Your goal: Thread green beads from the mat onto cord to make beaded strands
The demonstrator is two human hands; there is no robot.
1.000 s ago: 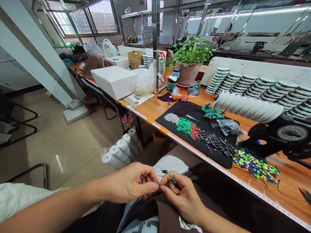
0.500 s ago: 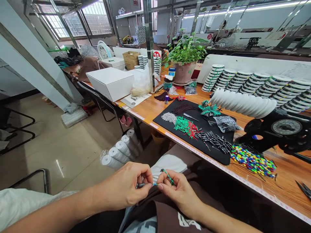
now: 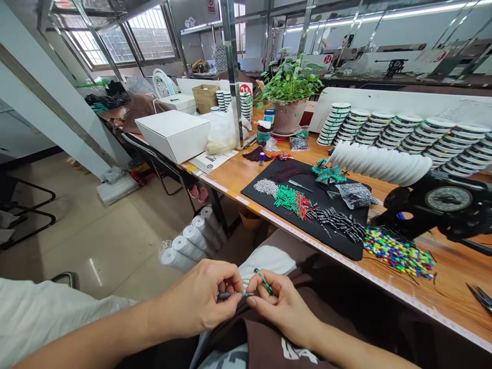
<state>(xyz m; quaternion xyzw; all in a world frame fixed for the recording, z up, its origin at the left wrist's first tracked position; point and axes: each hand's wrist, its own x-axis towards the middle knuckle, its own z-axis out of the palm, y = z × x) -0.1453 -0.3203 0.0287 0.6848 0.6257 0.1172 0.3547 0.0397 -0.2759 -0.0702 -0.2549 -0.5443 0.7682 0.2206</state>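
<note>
From afar I look into a craft workshop: heaped small parts [image 3: 286,199] lie on the black mat [image 3: 319,199], a black machine [image 3: 448,199] stands beside it, stacked spools [image 3: 403,132] behind it.

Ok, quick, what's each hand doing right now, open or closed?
Left hand: closed, holding a slim dark piece, mostly hidden.
Right hand: closed, holding a green-and-black strand.

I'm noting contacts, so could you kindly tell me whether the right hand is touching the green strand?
Touching: the head view shows the green strand lying against the bent fingers of the right hand.
</note>
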